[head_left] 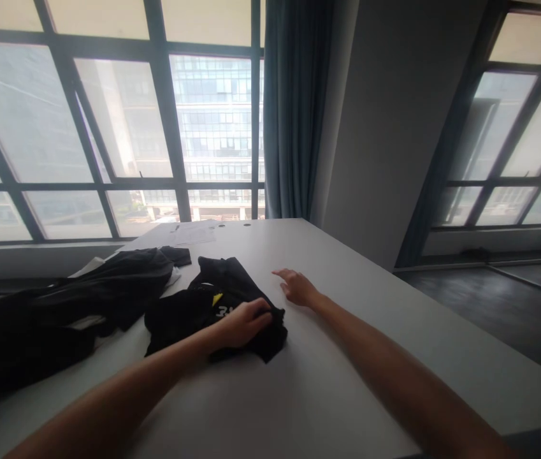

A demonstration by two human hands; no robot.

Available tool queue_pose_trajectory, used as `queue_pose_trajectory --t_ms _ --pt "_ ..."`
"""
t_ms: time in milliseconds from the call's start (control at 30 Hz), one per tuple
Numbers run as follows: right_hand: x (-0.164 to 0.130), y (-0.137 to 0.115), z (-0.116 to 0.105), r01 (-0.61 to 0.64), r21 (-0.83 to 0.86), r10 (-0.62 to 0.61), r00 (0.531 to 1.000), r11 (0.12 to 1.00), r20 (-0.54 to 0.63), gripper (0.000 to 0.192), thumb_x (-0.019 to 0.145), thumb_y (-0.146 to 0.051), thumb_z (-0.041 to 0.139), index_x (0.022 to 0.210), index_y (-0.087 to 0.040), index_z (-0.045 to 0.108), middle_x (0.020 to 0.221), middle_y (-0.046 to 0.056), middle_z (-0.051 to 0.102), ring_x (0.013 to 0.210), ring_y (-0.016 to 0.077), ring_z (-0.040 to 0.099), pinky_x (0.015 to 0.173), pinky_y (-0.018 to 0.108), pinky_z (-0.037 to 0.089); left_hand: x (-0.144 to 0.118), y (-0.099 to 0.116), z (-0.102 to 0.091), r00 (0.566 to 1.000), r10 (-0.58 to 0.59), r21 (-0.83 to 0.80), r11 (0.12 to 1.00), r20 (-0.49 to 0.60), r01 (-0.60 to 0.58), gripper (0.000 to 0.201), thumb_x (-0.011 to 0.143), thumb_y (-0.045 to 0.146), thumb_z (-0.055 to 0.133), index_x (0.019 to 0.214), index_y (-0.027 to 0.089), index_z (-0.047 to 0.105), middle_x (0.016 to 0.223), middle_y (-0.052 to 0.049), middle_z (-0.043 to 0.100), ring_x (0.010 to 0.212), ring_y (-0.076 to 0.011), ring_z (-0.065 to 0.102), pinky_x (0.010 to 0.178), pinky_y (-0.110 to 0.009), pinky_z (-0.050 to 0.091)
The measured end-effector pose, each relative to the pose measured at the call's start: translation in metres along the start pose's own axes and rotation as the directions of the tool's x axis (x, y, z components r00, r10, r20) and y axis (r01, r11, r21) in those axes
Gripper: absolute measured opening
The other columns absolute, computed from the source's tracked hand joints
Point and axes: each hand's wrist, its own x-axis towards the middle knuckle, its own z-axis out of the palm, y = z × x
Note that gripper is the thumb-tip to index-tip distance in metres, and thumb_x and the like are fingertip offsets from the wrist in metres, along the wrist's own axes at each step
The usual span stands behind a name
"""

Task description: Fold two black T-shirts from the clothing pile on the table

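Black garment (179,315), both hands (246,322) outstretched.

- White table (337,274), its far end close to the windows.
- Sheets of paper (194,233) lying flat on the table's far left — their print too faint to read.
- Two small dark round spots (247,224) near the far edge, too small to make out.
- Dark-framed window (122,115), one pane tilted ajar.
- Glass-fronted building (215,121) outside, bright and hazy.
- Blue-grey curtain (294,115), hanging in folds beside a grey pillar (394,127).
- Second window (519,131) at the right — dark floor (494,312) below it.
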Motion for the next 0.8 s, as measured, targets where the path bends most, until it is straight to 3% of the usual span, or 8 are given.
queue_pose_trajectory --t_ms 67,167,300,400,500,600,700,800 --pt "0.017 -0.011 -0.006 0.105 0.027 -0.106 0.994 0.994 0.025 0.049 0.087 -0.011 0.047 0.134 -0.021 0.058 0.134 0.006 0.061 0.123 0.0204 0.054 0.108 0.034 0.039 0.008 0.005 0.021 0.985 0.024 -0.051 0.999 0.17 -0.015 0.026 0.087 0.044 0.056 0.088 0.019 0.06 0.07 0.001 0.058 0.063 -0.013 0.05 0.062 -0.025 0.043" --pt "0.046 -0.024 -0.005 0.186 0.077 -0.194 0.974 0.98 0.116 0.036 0.092 -0.019 0.051 0.125 -0.025 0.064 0.124 0.004 0.066 0.114 0.0208 0.059 0.102 0.033 0.044 0.017 0.003 0.03 0.974 0.046 -0.099 0.995 0.223 -0.024 0.023 0.088 0.042 0.056 0.086 0.019 0.059 0.069 0.001 0.057 0.06 -0.0121 0.048 0.059 -0.025 0.04" --pt "0.069 -0.032 0.013 0.152 0.084 -0.166 0.967 0.985 0.193 0.03 0.095 -0.035 0.057 0.121 -0.021 0.063 0.124 0.006 0.062 0.107 0.0231 0.061 0.093 0.04 0.051 0.024 -0.003 0.017 0.967 0.045 -0.081 0.996 0.25 -0.025 0.022 0.089 0.039 0.051 0.082 0.019 0.056 0.066 0.002 0.053 0.057 -0.0116 0.045 0.054 -0.024 0.036" --pt "0.071 -0.024 0.023 0.075 0.058 -0.086 0.975 0.995 0.206 0.034 0.095 -0.038 0.058 0.123 -0.018 0.059 0.125 0.008 0.059 0.105 0.0222 0.061 0.088 0.042 0.054 0.025 -0.01 0.001 0.955 0.032 0.074 0.996 0.296 -0.057 0.022 0.09 0.036 0.049 0.077 0.019 0.055 0.06 0.003 0.05 0.053 -0.0112 0.043 0.052 -0.024 0.034" --pt "0.066 -0.003 0.021 -0.022 -0.015 0.025 0.973 1.0 0.228 0.037 0.095 -0.038 0.058 0.125 -0.018 0.058 0.127 0.01 0.058 0.108 0.023 0.06 0.091 0.044 0.052 0.023 -0.03 -0.024 0.974 0.043 0.379 0.917 0.221 -0.126 0.022 0.09 0.032 0.047 0.074 0.02 0.056 0.063 0.0 0.056 0.058 -0.014 0.051 0.06 -0.027 0.039" --pt "0.061 0.025 0.009 -0.15 -0.168 0.189 0.95 0.974 0.247 0.042 0.095 -0.045 0.053 0.123 -0.016 0.063 0.126 0.017 0.061 0.116 0.0327 0.058 0.097 0.054 0.045 0.018 -0.064 -0.051 0.996 0.068 0.674 0.734 0.055 -0.088 0.021 0.091 0.031 0.046 0.088 0.02 0.064 0.083 -0.007 0.068 0.082 -0.0218 0.061 0.082 -0.036 0.043" --pt "0.052 0.052 -0.005 -0.346 -0.402 0.458 0.86 0.847 0.224 0.043 0.097 -0.044 0.046 0.119 -0.015 0.068 0.122 0.02 0.065 0.117 0.036 0.058 0.097 0.053 0.044 0.012 -0.089 -0.065 0.993 0.057 0.765 0.643 -0.099 0.039 0.029 0.097 0.031 0.039 0.106 0.02 0.064 0.107 -0.011 0.07 0.102 -0.0263 0.06 0.093 -0.043 0.039" --pt "0.033 0.072 -0.019 -0.478 -0.49 0.629 0.751 0.729 0.204 0.047 0.099 -0.039 0.04 0.119 -0.009 0.07 0.123 0.025 0.064 0.115 0.0398 0.058 0.094 0.057 0.044 0.012 -0.092 -0.06 0.986 0.033 0.793 0.599 -0.164 0.112 0.035 0.098 0.038 0.038 0.106 0.019 0.066 0.111 -0.013 0.069 0.105 -0.0292 0.058 0.093 -0.045 0.038"
